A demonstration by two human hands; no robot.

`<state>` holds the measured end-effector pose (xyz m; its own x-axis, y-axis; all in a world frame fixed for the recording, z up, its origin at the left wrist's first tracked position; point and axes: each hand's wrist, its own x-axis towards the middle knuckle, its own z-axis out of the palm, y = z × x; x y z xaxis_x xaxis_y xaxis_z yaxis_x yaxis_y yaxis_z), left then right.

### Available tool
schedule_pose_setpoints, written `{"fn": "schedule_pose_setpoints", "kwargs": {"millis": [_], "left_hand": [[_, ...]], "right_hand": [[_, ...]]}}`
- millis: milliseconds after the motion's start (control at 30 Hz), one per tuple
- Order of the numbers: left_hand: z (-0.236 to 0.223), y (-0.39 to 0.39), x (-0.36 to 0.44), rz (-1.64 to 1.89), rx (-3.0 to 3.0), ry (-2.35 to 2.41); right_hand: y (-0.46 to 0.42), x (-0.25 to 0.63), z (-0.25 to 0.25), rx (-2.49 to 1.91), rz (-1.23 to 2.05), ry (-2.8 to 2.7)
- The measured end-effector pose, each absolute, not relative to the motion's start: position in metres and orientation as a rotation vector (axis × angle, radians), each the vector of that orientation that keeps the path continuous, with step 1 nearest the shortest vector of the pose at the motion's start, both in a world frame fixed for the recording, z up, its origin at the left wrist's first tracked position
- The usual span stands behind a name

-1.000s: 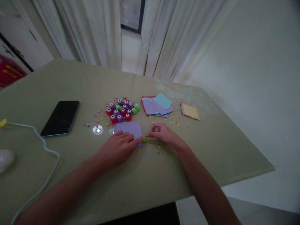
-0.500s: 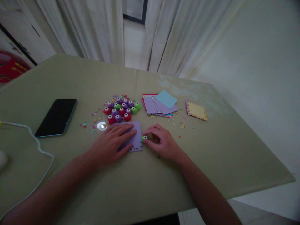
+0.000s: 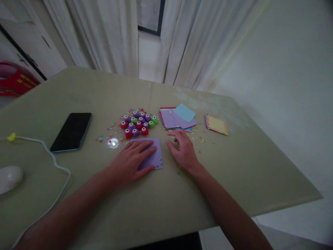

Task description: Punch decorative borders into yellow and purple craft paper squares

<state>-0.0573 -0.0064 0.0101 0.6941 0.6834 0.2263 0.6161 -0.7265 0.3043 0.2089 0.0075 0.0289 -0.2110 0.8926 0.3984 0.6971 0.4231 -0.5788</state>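
Note:
My left hand (image 3: 137,158) lies flat with fingers spread, pressing a purple paper card (image 3: 157,154) onto the table. Small holes show along the card's right and lower edges. To the right of the card, apart from it, is my right hand (image 3: 183,149). Its thumb and index finger are apart, with nothing visible between them; the other fingers are partly curled. The green craft punch seen earlier does not show at the card's edge. Beyond the left hand stand several small red, purple and green craft punches (image 3: 138,125) with round white tops.
Coloured paper sheets (image 3: 179,118) and a stack of bordered cards (image 3: 217,124) lie at the back right. Confetti (image 3: 111,129) is scattered around. A clear disc (image 3: 113,143), black tablet (image 3: 71,132), white cable (image 3: 56,163) and white mouse (image 3: 10,178) are on the left.
My right thumb and index finger have parted from their pinch on the green craft punch and moved away from the card's edge. My left hand stays on the card. The view has shifted slightly.

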Motion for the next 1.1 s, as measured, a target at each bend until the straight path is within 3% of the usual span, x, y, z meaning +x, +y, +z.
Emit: {"fn": "schedule_pose_setpoints", "kwargs": {"millis": [267, 467, 867, 1100], "left_hand": [[0.016, -0.005, -0.058, 0.497, 2.677, 1.030], [0.014, -0.003, -0.060, 0.492, 2.634, 1.065], [0.004, 0.000, -0.063, 0.522, 2.649, 1.218], [0.007, -0.001, -0.062, 0.509, 2.650, 1.236]], "right_hand": [[0.061, 0.137, 0.037, -1.164, 0.331, -2.449], [0.031, 0.175, 0.032, -1.410, 0.279, -2.317], [0.002, 0.204, 0.037, -1.383, 0.825, -2.031], [0.000, 0.204, 0.036, -1.363, 0.926, -1.983]]}}
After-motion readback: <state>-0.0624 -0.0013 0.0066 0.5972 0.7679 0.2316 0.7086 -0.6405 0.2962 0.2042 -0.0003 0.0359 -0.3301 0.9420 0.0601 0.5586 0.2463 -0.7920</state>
